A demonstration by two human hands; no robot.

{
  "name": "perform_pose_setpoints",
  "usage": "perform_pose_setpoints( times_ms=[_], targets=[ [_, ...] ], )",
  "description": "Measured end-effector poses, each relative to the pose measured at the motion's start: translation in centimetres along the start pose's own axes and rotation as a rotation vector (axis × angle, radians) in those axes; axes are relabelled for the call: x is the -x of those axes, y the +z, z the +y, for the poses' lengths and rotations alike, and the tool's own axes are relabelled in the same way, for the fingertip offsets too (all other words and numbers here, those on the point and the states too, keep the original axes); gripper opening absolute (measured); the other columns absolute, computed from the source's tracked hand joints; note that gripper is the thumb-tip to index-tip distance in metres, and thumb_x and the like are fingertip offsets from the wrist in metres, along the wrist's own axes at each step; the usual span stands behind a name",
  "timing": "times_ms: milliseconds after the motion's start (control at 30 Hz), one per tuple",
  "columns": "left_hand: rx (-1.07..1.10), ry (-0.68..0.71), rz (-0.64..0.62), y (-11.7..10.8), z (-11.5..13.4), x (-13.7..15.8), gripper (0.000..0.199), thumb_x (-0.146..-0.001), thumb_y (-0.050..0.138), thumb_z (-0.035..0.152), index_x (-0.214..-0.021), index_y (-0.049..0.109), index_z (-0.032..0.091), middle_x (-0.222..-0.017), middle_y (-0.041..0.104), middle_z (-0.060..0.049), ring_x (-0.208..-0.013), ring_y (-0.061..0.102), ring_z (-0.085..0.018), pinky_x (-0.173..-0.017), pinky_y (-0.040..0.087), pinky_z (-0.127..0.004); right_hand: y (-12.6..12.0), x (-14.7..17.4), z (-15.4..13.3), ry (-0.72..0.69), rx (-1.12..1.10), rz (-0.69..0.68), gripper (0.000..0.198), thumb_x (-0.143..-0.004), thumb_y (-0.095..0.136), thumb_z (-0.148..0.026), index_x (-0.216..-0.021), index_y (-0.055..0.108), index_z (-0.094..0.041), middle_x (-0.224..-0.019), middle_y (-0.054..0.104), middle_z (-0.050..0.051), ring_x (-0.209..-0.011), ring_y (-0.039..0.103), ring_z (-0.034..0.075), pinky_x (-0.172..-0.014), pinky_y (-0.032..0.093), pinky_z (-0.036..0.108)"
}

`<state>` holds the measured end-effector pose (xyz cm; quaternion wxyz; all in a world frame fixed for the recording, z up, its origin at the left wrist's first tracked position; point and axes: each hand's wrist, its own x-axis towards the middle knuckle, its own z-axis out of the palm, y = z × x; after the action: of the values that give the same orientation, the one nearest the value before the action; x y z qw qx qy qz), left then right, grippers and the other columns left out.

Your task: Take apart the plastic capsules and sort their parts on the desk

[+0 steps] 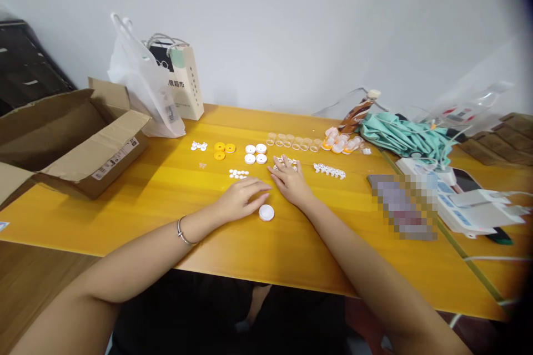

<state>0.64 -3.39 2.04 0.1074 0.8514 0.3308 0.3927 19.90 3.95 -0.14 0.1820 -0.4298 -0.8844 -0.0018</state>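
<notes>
My left hand hovers near the table's middle, fingers stretched out, with nothing visible in it. Just right of its fingertips lies a round white cap-like piece. My right hand reaches forward with fingers spread over a cluster of small white parts, partly hiding them; whether it presses on them I cannot tell. Small white round pieces lie beyond my left hand. Farther back are several white discs with centre holes and three yellow ones. Small white toothed-looking parts form a row to the right.
Clear cups line the back, beside orange-and-clear pieces and a brown bottle. An open cardboard box and bags stand left. Green cloth, white power strips and a pixelated object lie right.
</notes>
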Motion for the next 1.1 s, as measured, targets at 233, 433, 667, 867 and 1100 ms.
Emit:
perform_pose_setpoints(
  times_ms=[233,433,667,867,1100],
  targets=[
    [0.003,-0.002,-0.008,0.0,-0.1,-0.1,0.021,-0.088,0.046,0.025,-0.103,0.058,0.016,-0.089,0.063,-0.008,-0.083,0.059,-0.016,-0.076,0.049,-0.031,0.2,-0.5,1.8,0.074,-0.116,-0.049,0.039,-0.091,0.03,-0.027,-0.123,0.052,-0.021,-0.141,0.035,0.008,-0.136,0.016,0.026,-0.105,0.016,0.058],
    [0.039,0.033,-0.209,-1.2,0.2,-0.3,0.024,-0.087,0.049,0.032,-0.102,0.059,0.016,-0.093,0.063,-0.007,-0.086,0.059,-0.017,-0.079,0.047,-0.03,-1.0,0.4,1.0,-0.015,-0.237,0.127,0.037,-0.09,0.036,-0.034,-0.123,0.049,-0.023,-0.14,0.038,0.008,-0.135,0.021,0.024,-0.108,0.013,0.053],
    [-0.014,0.023,-0.378,-1.5,-0.3,-0.2,0.039,-0.07,0.065,0.048,-0.092,0.058,0.017,-0.084,0.061,-0.005,-0.08,0.057,-0.018,-0.071,0.043,-0.029,-3.0,4.5,-2.0,-0.146,-0.472,-0.02,0.046,-0.073,0.06,-0.045,-0.11,0.048,-0.022,-0.113,0.052,0.01,-0.109,0.048,0.024,-0.094,0.04,0.042],
    [-0.035,0.027,-0.381,-1.4,-0.3,-0.3,0.032,-0.072,0.064,0.045,-0.088,0.058,0.018,-0.08,0.06,-0.002,-0.076,0.056,-0.016,-0.07,0.04,-0.028,-2.7,6.0,-4.2,-0.035,-0.419,-0.075,0.047,-0.065,0.068,-0.046,-0.102,0.049,-0.023,-0.111,0.049,0.009,-0.106,0.047,0.024,-0.092,0.039,0.043],
    [0.023,-0.026,-0.341,-1.0,0.0,-0.2,0.018,-0.071,0.064,0.031,-0.081,0.057,0.017,-0.072,0.057,0.0,-0.069,0.052,-0.013,-0.065,0.04,-0.026,-1.7,5.6,-4.7,0.044,-0.455,-0.01,0.027,-0.065,0.068,-0.031,-0.088,0.054,-0.023,-0.104,0.051,0.006,-0.102,0.05,0.022,-0.09,0.039,0.041]
  ],
)
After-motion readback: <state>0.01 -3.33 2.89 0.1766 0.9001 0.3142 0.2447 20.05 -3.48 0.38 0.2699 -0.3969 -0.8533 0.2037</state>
